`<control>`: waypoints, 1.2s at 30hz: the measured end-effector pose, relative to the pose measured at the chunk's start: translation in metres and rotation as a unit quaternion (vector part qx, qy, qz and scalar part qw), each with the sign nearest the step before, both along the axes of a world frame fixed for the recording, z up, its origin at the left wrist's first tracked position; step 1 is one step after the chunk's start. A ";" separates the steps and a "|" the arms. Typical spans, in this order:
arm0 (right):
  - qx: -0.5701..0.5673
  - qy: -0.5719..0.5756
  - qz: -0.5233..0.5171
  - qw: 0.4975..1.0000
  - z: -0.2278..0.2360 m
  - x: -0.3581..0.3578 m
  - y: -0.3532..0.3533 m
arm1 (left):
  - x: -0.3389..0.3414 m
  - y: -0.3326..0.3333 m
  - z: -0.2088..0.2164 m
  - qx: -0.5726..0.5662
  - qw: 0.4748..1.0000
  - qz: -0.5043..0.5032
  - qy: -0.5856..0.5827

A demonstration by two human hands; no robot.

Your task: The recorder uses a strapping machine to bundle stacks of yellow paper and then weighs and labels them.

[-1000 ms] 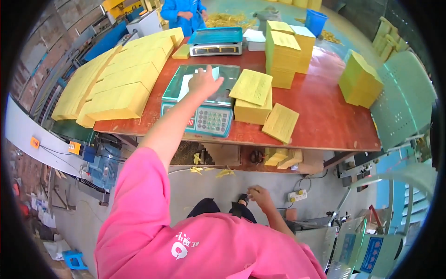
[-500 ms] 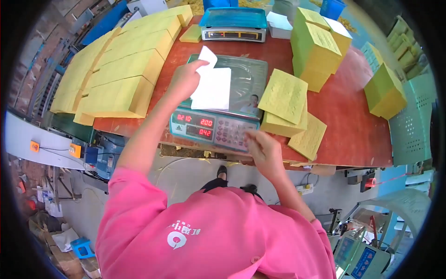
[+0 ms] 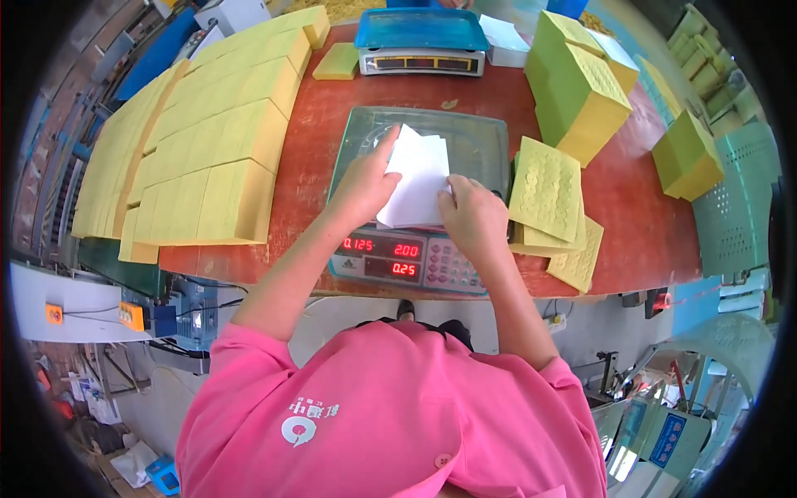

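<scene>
A small stack of white paper sheets (image 3: 422, 184), its top corners slightly fanned, is between my two hands over the glassy platform of a digital weighing scale (image 3: 480, 141). My left hand (image 3: 368, 184) grips the left edge, thumb on top and index finger along the upper corner. At the right edge, my right hand (image 3: 476, 214) is closed on the sheets with its fingers bent. Whether the stack still touches the platform I cannot tell. Below the hands, the scale's front panel shows lit red digits and a keypad (image 3: 448, 266), partly behind my right wrist.
Long rows of yellow embossed paper stacks (image 3: 212, 195) line the left of the red table (image 3: 315, 108). Smaller yellow stacks (image 3: 544, 191) sit right of the scale, taller ones (image 3: 581, 100) behind. A second scale (image 3: 422, 60) with a blue tray stands at the back.
My right hand has moved up from the keypad to the paper's right edge. The separate sheet in my left hand has joined the stack, which both hands now hold. The view has shifted slightly.
</scene>
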State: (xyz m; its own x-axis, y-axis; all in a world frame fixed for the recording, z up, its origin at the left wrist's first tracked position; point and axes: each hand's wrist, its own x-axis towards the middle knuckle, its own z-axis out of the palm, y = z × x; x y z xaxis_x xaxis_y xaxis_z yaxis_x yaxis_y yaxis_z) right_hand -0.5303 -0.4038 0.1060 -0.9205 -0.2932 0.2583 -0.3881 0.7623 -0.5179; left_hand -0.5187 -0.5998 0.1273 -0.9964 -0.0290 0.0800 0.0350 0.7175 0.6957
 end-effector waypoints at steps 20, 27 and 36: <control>-0.304 -0.048 0.026 0.951 -0.001 0.003 -0.027 | -0.012 -0.013 -0.007 0.203 0.972 -0.061 -0.099; -0.378 -0.146 -0.004 0.914 0.000 0.003 -0.029 | -0.012 -0.016 -0.012 0.286 0.949 -0.064 -0.112; -0.310 -0.179 -0.021 0.934 0.016 -0.008 -0.021 | -0.006 -0.010 -0.005 0.169 0.981 -0.047 -0.087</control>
State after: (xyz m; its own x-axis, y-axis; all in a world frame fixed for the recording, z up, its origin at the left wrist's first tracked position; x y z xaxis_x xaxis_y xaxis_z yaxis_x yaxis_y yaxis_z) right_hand -0.5380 -0.4246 0.1220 -0.9878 -0.1506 0.0400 -0.0820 0.2845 -0.9552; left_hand -0.5247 -0.6098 0.1219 -0.9937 0.0687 -0.0888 -0.0492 0.4450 0.8942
